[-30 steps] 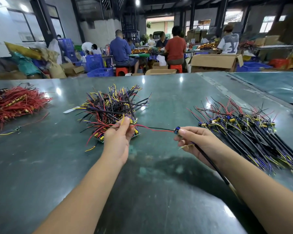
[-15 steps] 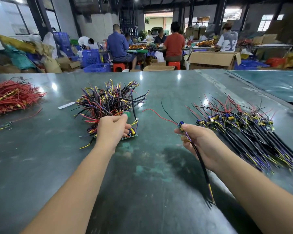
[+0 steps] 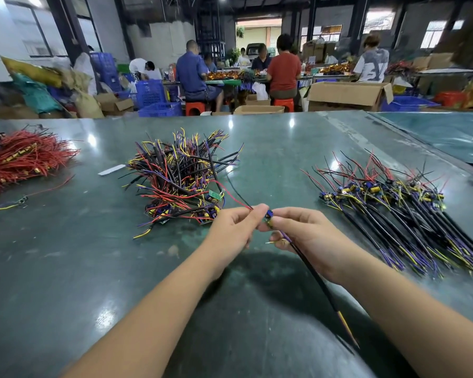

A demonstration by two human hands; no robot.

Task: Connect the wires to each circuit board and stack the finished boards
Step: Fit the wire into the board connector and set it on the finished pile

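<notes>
Both hands have come together now: left hand [image 3: 236, 227] pinches the red wire [image 3: 236, 199] at its fingers, right hand [image 3: 306, 236] grips the small board [image 3: 268, 218] between both sets of fingertips. Right of the fingers, the neat pile [image 3: 409, 214] looks finished; the tangled heap [image 3: 180, 181] beyond the left fingers on the surface [image 3: 66, 268] probably awaits.

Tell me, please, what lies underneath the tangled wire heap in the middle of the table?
Small boards peek out along the heap's near edge, resting on the table. Anything deeper beneath is covered by wires.
</notes>
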